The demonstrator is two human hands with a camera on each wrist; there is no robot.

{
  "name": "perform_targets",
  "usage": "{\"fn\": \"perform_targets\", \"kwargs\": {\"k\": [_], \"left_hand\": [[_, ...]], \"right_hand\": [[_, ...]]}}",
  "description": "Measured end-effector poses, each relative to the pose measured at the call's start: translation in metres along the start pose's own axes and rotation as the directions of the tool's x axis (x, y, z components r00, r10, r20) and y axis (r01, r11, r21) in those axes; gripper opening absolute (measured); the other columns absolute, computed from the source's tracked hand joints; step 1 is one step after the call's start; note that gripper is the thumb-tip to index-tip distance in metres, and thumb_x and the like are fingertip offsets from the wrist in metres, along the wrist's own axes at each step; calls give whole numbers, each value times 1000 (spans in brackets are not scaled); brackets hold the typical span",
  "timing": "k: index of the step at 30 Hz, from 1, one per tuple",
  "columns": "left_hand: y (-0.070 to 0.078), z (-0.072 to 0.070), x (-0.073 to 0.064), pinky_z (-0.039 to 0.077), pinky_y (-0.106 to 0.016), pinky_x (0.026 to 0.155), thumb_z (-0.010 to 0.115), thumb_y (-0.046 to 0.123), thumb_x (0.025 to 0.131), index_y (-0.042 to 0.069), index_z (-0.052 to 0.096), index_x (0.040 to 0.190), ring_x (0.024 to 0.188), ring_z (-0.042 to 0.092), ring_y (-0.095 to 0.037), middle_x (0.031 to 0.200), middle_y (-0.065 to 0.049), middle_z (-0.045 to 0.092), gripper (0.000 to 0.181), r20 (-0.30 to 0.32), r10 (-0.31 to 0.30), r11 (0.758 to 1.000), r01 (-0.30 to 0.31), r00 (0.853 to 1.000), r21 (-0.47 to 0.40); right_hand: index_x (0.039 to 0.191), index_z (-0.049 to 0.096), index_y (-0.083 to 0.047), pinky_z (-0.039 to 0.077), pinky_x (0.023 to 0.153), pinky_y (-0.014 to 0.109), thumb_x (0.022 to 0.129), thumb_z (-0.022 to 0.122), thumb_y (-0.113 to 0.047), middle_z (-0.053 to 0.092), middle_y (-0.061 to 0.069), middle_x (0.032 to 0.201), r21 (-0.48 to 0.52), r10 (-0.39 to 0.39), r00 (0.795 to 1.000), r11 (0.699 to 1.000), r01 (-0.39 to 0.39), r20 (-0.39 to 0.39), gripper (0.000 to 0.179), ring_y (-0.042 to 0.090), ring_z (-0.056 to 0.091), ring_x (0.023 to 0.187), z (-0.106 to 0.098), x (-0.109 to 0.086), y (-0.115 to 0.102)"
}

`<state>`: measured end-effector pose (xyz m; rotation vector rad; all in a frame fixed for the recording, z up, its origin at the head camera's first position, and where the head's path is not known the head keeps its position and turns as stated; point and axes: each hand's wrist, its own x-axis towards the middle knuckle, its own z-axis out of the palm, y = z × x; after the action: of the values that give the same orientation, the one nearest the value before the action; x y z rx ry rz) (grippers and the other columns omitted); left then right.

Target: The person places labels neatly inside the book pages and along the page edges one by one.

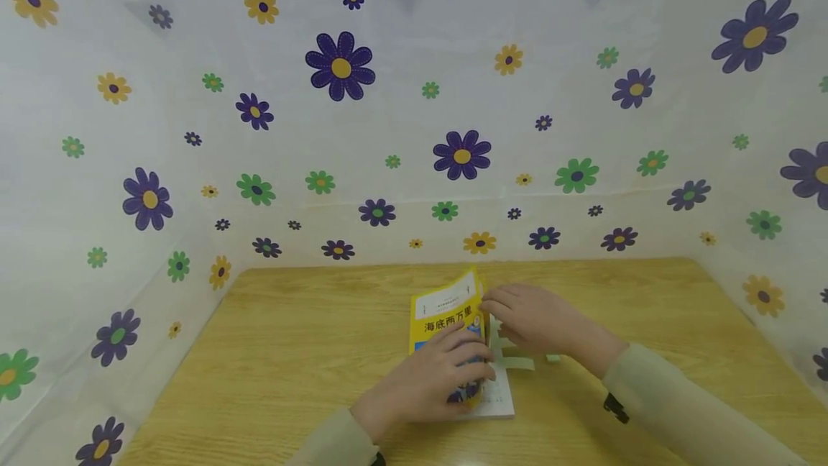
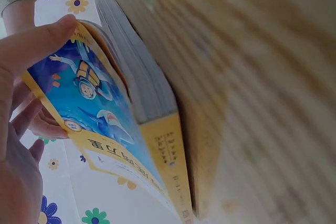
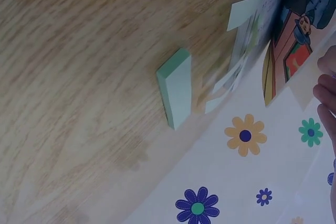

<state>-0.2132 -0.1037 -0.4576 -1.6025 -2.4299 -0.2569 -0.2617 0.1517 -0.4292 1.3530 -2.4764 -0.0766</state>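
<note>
A yellow paperback book (image 1: 446, 304) with blue artwork and Chinese characters lies on the table, its front cover lifted at a slant above the white pages (image 1: 501, 401). My left hand (image 1: 446, 372) holds the cover. In the left wrist view its thumb (image 2: 60, 27) is at the cover's bottom corner and its fingers are near the free edge. My right hand (image 1: 533, 318) grips the cover's upper free edge. Its curled fingers (image 3: 328, 85) show beside a colored picture (image 3: 304, 30) inside. Pale green sticky tabs (image 1: 517, 363) stick out from the pages.
A small pad of pale green sticky notes (image 3: 177, 93) lies on the wooden table (image 1: 291, 351), right of the book and under my right forearm. A white flower-print sheet (image 1: 401, 121) rises behind the table and along both sides.
</note>
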Motion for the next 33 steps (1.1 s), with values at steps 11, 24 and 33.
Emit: {"fn": "perform_targets", "kwargs": {"k": [11,24,33], "left_hand": [[5,3,6,40,-34,123,79,37,97,26,57,150,144,51,-16,157,5,54,58,142,13,999,-9,990,-33],[10,6,9,43,-35,121,77,31,99,32,48,158,145,51,-14,159,5,48,66,276,-74,991,101,958,-86],[13,7,10,48,-31,116,74,26,102,31,61,145,138,57,-9,151,9,55,46,354,-98,984,143,930,-104]], "right_hand": [[133,67,-9,57,106,41,95,81,-18,70,7,133,-22,10,999,1000,-9,47,42,24,69,124,7,-7,1],[138,64,-9,55,108,44,92,82,-14,67,9,141,31,84,979,995,-91,183,49,27,66,131,12,-17,-3],[134,67,-7,56,107,43,91,75,-10,69,9,134,64,104,972,991,-120,209,44,27,68,127,24,-21,-6]]}}
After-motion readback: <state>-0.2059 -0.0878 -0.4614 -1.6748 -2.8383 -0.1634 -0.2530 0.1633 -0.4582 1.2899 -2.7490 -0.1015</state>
